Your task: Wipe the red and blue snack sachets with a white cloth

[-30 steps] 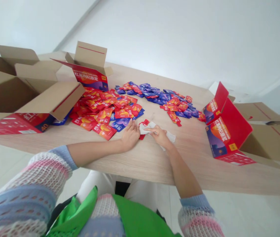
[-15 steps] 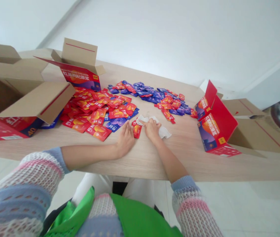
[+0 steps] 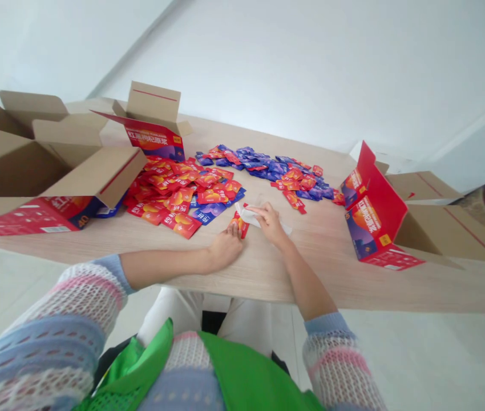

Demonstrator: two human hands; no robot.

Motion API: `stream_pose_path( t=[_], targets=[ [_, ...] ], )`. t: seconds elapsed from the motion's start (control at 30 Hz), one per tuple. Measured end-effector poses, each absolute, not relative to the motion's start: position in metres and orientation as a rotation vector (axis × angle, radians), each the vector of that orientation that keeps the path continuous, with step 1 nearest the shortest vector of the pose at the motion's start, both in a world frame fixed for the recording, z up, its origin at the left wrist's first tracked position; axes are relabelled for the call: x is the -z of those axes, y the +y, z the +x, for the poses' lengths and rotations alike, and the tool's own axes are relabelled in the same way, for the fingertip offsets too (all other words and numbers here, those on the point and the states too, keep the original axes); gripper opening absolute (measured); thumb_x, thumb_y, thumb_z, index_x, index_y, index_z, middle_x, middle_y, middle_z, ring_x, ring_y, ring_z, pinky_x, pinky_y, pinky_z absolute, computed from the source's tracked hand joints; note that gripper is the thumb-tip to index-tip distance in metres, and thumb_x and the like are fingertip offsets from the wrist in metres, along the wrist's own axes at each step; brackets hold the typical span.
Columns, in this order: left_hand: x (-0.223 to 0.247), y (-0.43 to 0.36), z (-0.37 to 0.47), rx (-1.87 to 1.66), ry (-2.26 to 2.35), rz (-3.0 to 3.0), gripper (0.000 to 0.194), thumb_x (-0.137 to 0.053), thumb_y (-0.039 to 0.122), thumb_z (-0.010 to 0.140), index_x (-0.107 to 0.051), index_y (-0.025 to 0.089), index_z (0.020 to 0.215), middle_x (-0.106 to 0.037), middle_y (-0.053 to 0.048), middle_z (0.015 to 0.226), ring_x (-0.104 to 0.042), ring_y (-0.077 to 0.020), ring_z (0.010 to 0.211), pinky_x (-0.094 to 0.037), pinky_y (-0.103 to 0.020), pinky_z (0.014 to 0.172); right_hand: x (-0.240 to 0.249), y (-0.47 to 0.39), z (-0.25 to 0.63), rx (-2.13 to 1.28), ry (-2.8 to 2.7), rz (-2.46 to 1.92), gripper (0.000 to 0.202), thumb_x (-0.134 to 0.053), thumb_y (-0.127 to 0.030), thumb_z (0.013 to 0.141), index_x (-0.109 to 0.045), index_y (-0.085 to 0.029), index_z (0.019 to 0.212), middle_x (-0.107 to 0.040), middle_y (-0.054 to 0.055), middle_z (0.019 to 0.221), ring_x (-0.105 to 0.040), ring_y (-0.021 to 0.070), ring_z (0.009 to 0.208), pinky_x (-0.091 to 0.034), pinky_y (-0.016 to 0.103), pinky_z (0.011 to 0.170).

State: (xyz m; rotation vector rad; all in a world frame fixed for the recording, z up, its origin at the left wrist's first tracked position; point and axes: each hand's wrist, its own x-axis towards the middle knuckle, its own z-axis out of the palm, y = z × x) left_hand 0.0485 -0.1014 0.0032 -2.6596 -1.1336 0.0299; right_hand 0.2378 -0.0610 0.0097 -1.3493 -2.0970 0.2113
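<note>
Near the table's front edge, my left hand (image 3: 226, 245) has its fingers pressed together and curled onto the lower left side of a red packet (image 3: 243, 227) that lies on the wood. My right hand (image 3: 269, 222) is closed on a crumpled white tissue (image 3: 249, 215), its index finger stretched over the packet's upper end. The tissue hides part of the packet and trails out under my right hand to the right. Left of my hands lies a heap of red packets (image 3: 178, 197), with a blue packet (image 3: 209, 211) at its near edge.
Behind, a band of blue and red packets (image 3: 268, 165) crosses the table (image 3: 311, 245). Open cardboard boxes stand at the left (image 3: 28, 214), back left (image 3: 152, 140) and right (image 3: 371, 228). A pale wall rises behind.
My left hand's fingers have curled in and moved onto the red packet's edge. My right hand has drawn the tissue together over the packet's top. The whole view has shifted slightly.
</note>
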Motion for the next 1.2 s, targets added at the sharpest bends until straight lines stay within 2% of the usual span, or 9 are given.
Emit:
stream_pose_path(
  t=[0.17, 0.33, 0.5, 0.6, 0.7, 0.77, 0.87, 1.0, 1.2],
  targets=[
    [-0.016, -0.111, 0.047, -0.097, -1.118, -2.715, 0.031, -0.044, 0.003, 0.083, -0.070, 0.000, 0.100, -0.064, -0.029, 0.107, -0.064, -0.0326, 0.096, -0.050, -0.040, 0.076, -0.007, -0.071, 0.209, -0.072, -2.463, -1.425, 0.044, -0.039, -0.018, 0.095, -0.050, -0.040, 0.132, -0.050, 0.005, 0.096, -0.043, 0.0202, 0.095, -0.021, 0.037, 0.086],
    [-0.015, -0.122, 0.048, -0.022, -1.268, -2.608, 0.042, -0.036, 0.001, 0.085, -0.057, -0.006, 0.121, -0.048, -0.035, 0.129, -0.058, -0.0346, 0.110, -0.048, -0.043, 0.084, -0.010, -0.053, 0.211, 0.098, -2.338, -1.823, 0.048, -0.035, -0.018, 0.095, -0.045, -0.043, 0.135, -0.053, 0.009, 0.105, -0.040, 0.0235, 0.097, -0.019, 0.042, 0.086],
    [-0.018, -0.127, 0.047, -0.111, -1.370, -2.622, 0.041, -0.033, 0.000, 0.084, -0.059, -0.009, 0.115, -0.056, -0.036, 0.116, -0.061, -0.0340, 0.103, -0.049, -0.041, 0.079, -0.003, -0.038, 0.221, 0.148, -2.155, -2.075, 0.047, -0.034, -0.019, 0.095, -0.048, -0.044, 0.132, -0.052, 0.011, 0.109, -0.040, 0.0260, 0.098, -0.022, 0.045, 0.086],
    [-0.020, -0.129, 0.044, -0.130, -1.377, -2.667, 0.042, -0.036, 0.002, 0.085, -0.059, -0.002, 0.119, -0.059, -0.032, 0.112, -0.062, -0.0323, 0.101, -0.050, -0.039, 0.077, 0.002, -0.037, 0.229, 0.120, -2.068, -2.089, 0.046, -0.036, -0.019, 0.095, -0.052, -0.044, 0.130, -0.052, 0.011, 0.110, -0.041, 0.0272, 0.101, -0.024, 0.046, 0.086],
    [-0.016, -0.132, 0.041, -0.047, -1.403, -2.687, 0.049, -0.035, 0.005, 0.088, -0.047, 0.009, 0.136, -0.058, -0.029, 0.118, -0.062, -0.0308, 0.103, -0.050, -0.043, 0.081, 0.004, -0.038, 0.245, -0.002, -2.014, -1.918, 0.041, -0.039, -0.024, 0.094, -0.053, -0.038, 0.130, -0.053, 0.009, 0.108, -0.045, 0.0264, 0.100, -0.027, 0.045, 0.087],
    [-0.011, -0.135, 0.041, 0.024, -1.402, -2.687, 0.053, -0.036, 0.005, 0.088, -0.038, 0.010, 0.141, -0.053, -0.030, 0.125, -0.058, -0.0319, 0.112, -0.048, -0.048, 0.087, 0.002, -0.041, 0.258, -0.124, -1.978, -1.665, 0.039, -0.041, -0.029, 0.094, -0.052, -0.031, 0.131, -0.055, 0.008, 0.108, -0.048, 0.0246, 0.100, -0.031, 0.042, 0.089],
    [-0.005, -0.137, 0.042, 0.045, -1.381, -2.674, 0.051, -0.037, 0.005, 0.088, -0.043, 0.006, 0.138, -0.048, -0.030, 0.132, -0.050, -0.0332, 0.123, -0.040, -0.053, 0.097, -0.008, -0.047, 0.267, -0.251, -1.826, -1.320, 0.037, -0.045, -0.035, 0.092, -0.050, -0.022, 0.126, -0.056, 0.007, 0.109, -0.051, 0.0220, 0.097, -0.038, 0.037, 0.087],
    [-0.007, -0.130, 0.044, -0.006, -1.294, -2.659, 0.047, -0.039, 0.008, 0.088, -0.049, 0.009, 0.134, -0.056, -0.025, 0.126, -0.047, -0.0329, 0.125, -0.023, -0.057, 0.108, -0.020, -0.061, 0.249, -0.356, -1.733, -1.158, 0.034, -0.052, -0.042, 0.088, -0.052, -0.022, 0.116, -0.058, 0.004, 0.099, -0.053, 0.0195, 0.088, -0.043, 0.032, 0.080],
    [-0.009, -0.120, 0.046, -0.009, -1.235, -2.650, 0.045, -0.039, 0.011, 0.091, -0.048, 0.012, 0.134, -0.061, -0.022, 0.120, -0.055, -0.0323, 0.116, -0.020, -0.061, 0.107, -0.008, -0.071, 0.211, -0.531, -2.305, -1.084, 0.029, -0.052, -0.044, 0.090, -0.068, -0.023, 0.102, -0.065, 0.005, 0.099, -0.055, 0.0198, 0.094, -0.038, 0.032, 0.086]
  ],
)
